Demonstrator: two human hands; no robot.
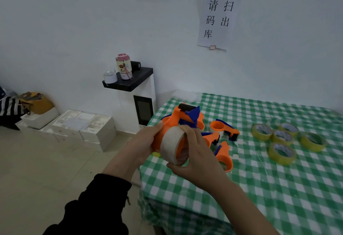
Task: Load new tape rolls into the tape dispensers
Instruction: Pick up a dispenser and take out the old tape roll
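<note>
A matte beige tape roll [173, 144], gripped by the right hand [196, 157], meets the left hand's [143, 145] glossy orange plastic dispenser [183, 121].

A: What colour is the tablecloth [278, 188]?

B: Green and white checks, all over.

A: And the dispenser [182, 118] being held?

B: Orange body, blue parts near the top, with a black roller. The other dispensers [225, 152] on the cloth are orange and blue too.

A: The roll [171, 144] on it?

B: Pale beige, almost cream. The five loose rolls [282, 153] farther off are yellow.

A: Anything else?

B: A black sleeve [104, 203], a white wall [74, 21] with white sheets [217, 23] printed in black characters, and a black shelf [130, 80].
</note>
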